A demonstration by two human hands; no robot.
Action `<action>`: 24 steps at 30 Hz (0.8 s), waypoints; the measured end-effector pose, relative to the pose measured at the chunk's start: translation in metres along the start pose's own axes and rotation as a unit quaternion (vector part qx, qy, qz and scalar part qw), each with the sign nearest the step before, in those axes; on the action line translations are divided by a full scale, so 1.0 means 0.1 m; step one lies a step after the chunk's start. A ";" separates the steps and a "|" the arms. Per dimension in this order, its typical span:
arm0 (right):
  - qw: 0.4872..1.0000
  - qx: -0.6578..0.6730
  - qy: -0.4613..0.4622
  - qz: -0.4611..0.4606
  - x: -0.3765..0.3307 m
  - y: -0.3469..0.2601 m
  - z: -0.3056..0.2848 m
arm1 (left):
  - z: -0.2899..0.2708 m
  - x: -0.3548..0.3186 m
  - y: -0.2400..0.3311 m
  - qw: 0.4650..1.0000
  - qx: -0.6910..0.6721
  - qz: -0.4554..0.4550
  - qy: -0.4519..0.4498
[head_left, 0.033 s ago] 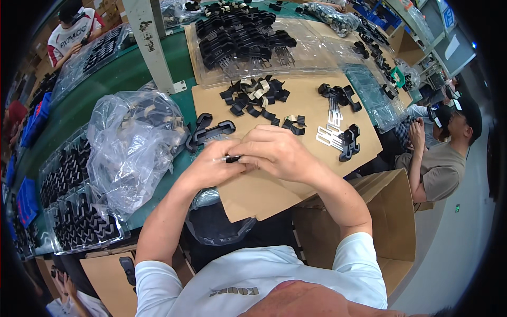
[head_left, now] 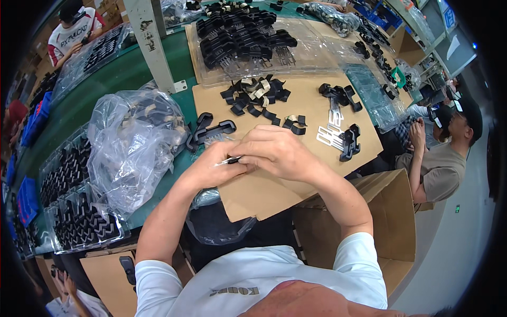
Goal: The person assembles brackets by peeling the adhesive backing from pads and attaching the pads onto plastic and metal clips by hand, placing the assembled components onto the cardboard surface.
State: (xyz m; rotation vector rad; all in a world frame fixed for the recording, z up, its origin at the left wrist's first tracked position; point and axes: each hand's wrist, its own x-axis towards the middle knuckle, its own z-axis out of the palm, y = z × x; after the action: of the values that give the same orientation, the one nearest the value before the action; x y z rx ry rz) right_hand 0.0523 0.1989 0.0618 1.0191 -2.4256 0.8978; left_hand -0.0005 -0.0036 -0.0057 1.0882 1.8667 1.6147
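Observation:
My left hand (head_left: 210,165) and my right hand (head_left: 279,153) meet over the near part of the cardboard sheet, fingers closed together. Between them is a small black part (head_left: 233,159) with a thin shiny piece sticking out toward the left; the fingers hide most of it. Just beyond my left hand lie black plastic brackets (head_left: 217,130) with metal prongs. Farther off is a loose pile of curved black clips (head_left: 253,108), some with beige backing. To the right, more black brackets (head_left: 349,142) rest with flat silver metal prongs (head_left: 330,134).
A cardboard sheet (head_left: 253,198) covers the green bench. Clear trays (head_left: 311,61) with stacked black brackets stand at the back. A bulging clear plastic bag (head_left: 121,174) and trays of black parts (head_left: 84,227) are on the left. An open carton (head_left: 393,211) stands at right; co-workers sit around.
The small part between my fingers has tilted slightly, its shiny end a little lower. My hands have hardly moved.

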 end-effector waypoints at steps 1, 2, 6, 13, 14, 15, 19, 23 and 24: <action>0.999 0.026 -0.020 0.004 0.01 0.02 -0.02 | 0.00 0.00 0.00 1.000 0.007 0.002 -0.025; 0.999 0.049 -0.002 0.018 0.00 0.08 -0.01 | 0.00 0.00 0.00 1.000 0.007 0.001 -0.024; 0.984 0.010 0.095 0.148 -0.01 0.38 -0.19 | 0.03 0.02 0.10 0.982 -0.163 -0.064 0.067; 0.938 -0.275 -0.044 0.204 -0.24 0.65 -0.29 | 0.03 0.03 0.15 0.959 -0.204 -0.082 0.178; 0.936 -0.293 -0.046 0.190 -0.28 0.69 -0.24 | 0.03 0.04 0.14 0.956 -0.214 -0.084 0.182; 0.933 -0.310 -0.047 0.175 -0.32 0.72 -0.20 | 0.04 0.05 0.14 0.953 -0.224 -0.086 0.186; 0.929 -0.249 -0.075 0.263 -0.23 0.68 -0.23 | 0.02 0.04 0.13 0.950 -0.231 -0.096 0.186; 0.914 -0.144 -0.082 0.370 -0.12 0.59 -0.28 | 0.01 0.04 0.15 0.950 -0.230 -0.101 0.184; 0.916 -0.119 -0.061 0.378 -0.12 0.57 -0.29 | 0.02 0.04 0.16 0.950 -0.230 -0.101 0.186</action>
State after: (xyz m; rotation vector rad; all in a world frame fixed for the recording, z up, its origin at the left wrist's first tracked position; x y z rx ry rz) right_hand 0.0206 0.2554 0.0531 0.0127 -2.9858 0.7200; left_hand 0.0028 0.0007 0.0103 0.4033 1.6123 2.0903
